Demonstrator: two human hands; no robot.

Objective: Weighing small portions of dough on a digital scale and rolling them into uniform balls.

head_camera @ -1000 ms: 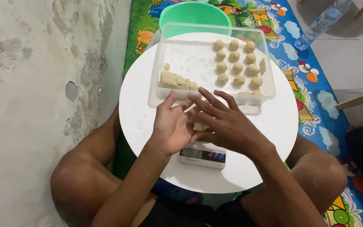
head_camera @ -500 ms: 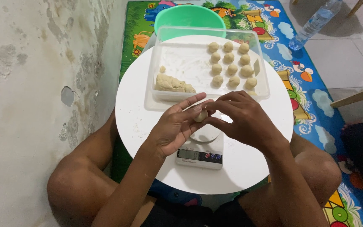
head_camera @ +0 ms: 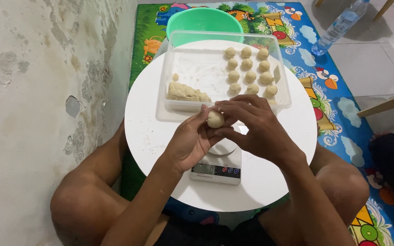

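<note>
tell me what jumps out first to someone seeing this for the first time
At the centre, the left hand and right hand pinch a small pale dough ball between their fingertips, above a kitchen scale on a round white table. Behind them a clear plastic tray holds neat rows of finished dough balls on its right and a rough lump of dough on its left, with a green bowl beyond.

green bowl (head_camera: 204, 20), water bottle (head_camera: 340, 25), play mat (head_camera: 338, 98)

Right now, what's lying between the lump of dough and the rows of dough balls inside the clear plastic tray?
Nothing: in the head view, only bare, flour-dusted tray floor separates the dough lump from the dough balls.
</note>
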